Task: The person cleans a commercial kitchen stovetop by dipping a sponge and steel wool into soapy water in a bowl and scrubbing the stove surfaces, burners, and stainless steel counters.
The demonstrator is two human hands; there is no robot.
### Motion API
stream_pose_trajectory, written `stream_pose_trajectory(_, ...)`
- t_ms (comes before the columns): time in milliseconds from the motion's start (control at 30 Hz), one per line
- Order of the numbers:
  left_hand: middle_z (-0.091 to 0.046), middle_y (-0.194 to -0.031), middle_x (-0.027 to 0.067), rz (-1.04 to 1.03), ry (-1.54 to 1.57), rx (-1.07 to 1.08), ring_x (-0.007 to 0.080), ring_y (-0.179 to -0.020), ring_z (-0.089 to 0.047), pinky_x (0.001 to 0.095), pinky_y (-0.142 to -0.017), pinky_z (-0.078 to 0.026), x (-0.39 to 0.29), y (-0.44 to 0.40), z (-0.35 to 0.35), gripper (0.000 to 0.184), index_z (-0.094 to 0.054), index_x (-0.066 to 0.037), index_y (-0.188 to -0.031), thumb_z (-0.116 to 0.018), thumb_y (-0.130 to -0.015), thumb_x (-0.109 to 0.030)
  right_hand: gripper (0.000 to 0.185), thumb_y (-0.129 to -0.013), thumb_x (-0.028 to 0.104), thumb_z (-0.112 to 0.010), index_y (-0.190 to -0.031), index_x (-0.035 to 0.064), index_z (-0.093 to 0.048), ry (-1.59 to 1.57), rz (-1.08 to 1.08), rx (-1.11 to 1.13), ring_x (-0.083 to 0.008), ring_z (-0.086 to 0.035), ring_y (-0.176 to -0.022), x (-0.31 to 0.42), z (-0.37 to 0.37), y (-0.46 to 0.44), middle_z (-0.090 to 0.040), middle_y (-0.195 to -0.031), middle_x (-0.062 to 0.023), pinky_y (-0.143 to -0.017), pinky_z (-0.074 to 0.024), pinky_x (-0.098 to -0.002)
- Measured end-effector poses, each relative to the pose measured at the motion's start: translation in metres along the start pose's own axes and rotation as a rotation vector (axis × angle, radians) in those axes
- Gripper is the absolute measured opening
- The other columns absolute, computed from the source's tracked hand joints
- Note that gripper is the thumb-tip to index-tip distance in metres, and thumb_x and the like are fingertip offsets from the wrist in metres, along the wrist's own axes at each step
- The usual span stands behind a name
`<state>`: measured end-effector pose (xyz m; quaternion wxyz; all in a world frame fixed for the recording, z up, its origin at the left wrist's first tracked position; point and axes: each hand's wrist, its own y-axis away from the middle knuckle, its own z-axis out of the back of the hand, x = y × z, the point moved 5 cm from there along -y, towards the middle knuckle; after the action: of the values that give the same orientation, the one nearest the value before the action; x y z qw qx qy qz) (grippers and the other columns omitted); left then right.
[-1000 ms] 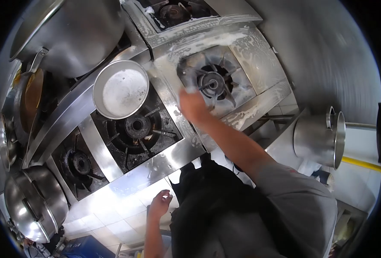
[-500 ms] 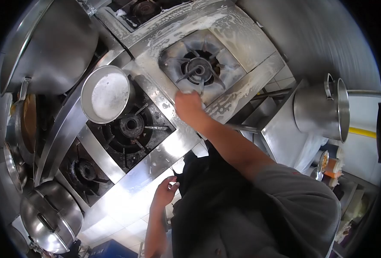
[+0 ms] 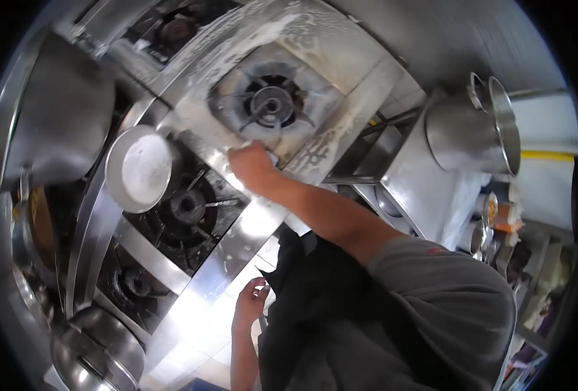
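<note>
My right hand (image 3: 253,167) presses down on the soapy metal stove top (image 3: 198,130), at the front edge of a burner (image 3: 271,106). Its fingers are closed around a pale item, of which only a small edge shows, so I cannot make out its kind. White suds streak the steel around this burner. My left hand (image 3: 250,305) hangs low beside the black apron (image 3: 328,306), away from the stove. Its fingers are loosely curled and apart, with nothing visible in them.
A pot with whitish contents (image 3: 140,171) stands beside a dark burner (image 3: 188,207). A very large pot (image 3: 61,111) is at the left, a lidded pan (image 3: 97,352) at the lower left. A tall steel pot (image 3: 465,130) stands on the side counter (image 3: 409,176) at the right.
My right hand has shifted left along the burner's front edge, still closed on the pale item. The view has turned slightly; my left hand still hangs by the apron.
</note>
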<state>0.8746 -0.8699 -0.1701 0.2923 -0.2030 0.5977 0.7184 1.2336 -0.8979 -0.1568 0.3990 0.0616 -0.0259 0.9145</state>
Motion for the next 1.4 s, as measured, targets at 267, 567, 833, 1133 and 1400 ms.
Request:
stream_pose_trajectory(267,-0.069,-0.108,0.0036,-0.109,-0.010,0.058,0.0117,-0.075,-0.056,0.0259,-0.069,-0.048,-0.048,-0.040,-0.001,0.028,-0.065,-0.006,-0.118,-0.067,-0.092,-0.014,0.034,-0.076,0.026,-0.070,-0.102,0.0060,-0.061,-0.051,-0.144,0.090,-0.0320,-0.067,-0.082,-0.167,0.028,0.086,-0.068,-0.081,-0.0135,-0.087,-0.0482,-0.0481)
stream_pose_trajectory(567,-0.068,-0.108,0.0054,-0.077,-0.108,0.084,0.0127,-0.086,-0.059,0.0274,-0.077,-0.050,-0.075,-0.044,0.006,0.029,-0.063,-0.004,-0.120,-0.067,-0.093,-0.011,0.036,-0.074,0.026,-0.072,-0.101,0.0079,-0.059,-0.108,-0.081,0.137,-0.0323,-0.067,-0.089,-0.219,0.019,0.098,-0.068,-0.083,-0.0120,-0.084,-0.0477,-0.0489)
stream_pose_trajectory(833,-0.070,-0.105,0.0055,-0.115,-0.125,0.055,0.0143,-0.075,-0.057,0.0296,-0.071,-0.049,-0.072,-0.049,-0.008,0.030,-0.064,-0.005,-0.118,-0.068,-0.090,-0.016,0.034,-0.074,0.030,-0.071,-0.100,0.0094,-0.061,-0.120,-0.070,-0.023,-0.0336,-0.068,-0.084,-0.214,0.023,0.093,-0.068,-0.082,-0.0138,-0.082,-0.0474,-0.0546)
stream_pose_trajectory(1133,-0.070,-0.108,0.0047,-0.082,-0.187,0.068,0.0149,-0.076,-0.061,0.0300,-0.074,-0.050,-0.083,-0.052,-0.017,0.030,-0.065,-0.005,-0.116,-0.069,-0.089,-0.019,0.047,-0.074,0.030,-0.075,-0.107,0.0033,-0.054,-0.119,-0.142,0.075,-0.0377,-0.068,-0.084,-0.258,0.035,0.068,-0.068,-0.081,-0.0192,-0.083,-0.0490,-0.0510)
stream_pose_trajectory(1400,-0.070,-0.102,0.0059,-0.101,-0.178,0.064,0.0155,-0.075,-0.059,0.0301,-0.072,-0.050,-0.099,-0.050,-0.029,0.030,-0.065,-0.005,-0.116,-0.068,-0.090,-0.019,0.045,-0.078,0.029,-0.073,-0.107,0.0042,-0.049,-0.292,-0.248,-0.080,-0.0406,-0.068,-0.078,-0.259,0.050,0.084,-0.067,-0.078,-0.0221,-0.072,-0.0535,-0.0517)
